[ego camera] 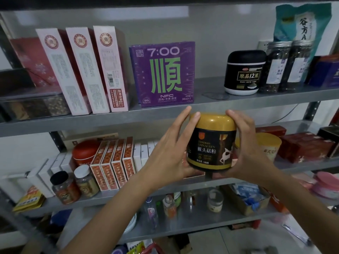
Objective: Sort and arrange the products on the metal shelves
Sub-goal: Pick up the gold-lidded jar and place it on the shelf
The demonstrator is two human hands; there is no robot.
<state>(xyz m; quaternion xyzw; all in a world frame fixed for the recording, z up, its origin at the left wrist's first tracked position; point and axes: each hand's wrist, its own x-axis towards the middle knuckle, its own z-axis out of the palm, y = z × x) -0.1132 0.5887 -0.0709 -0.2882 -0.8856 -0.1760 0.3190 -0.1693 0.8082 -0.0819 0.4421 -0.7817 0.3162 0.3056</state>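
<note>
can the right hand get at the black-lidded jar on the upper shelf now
Probably not yet: the right hand and left hand both hold the gold-lidded jar. The black-lidded jar itself stands unblocked on the upper shelf.

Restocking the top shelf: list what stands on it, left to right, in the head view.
Clear plastic container → three pink-and-red boxes → purple 7:00 box → black 原品12黑 jar → two clear jars of dried contents → blue box.

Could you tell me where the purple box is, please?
Head view, left of centre: the purple box stands on the upper shelf, between the pink boxes and the black jar.
</note>
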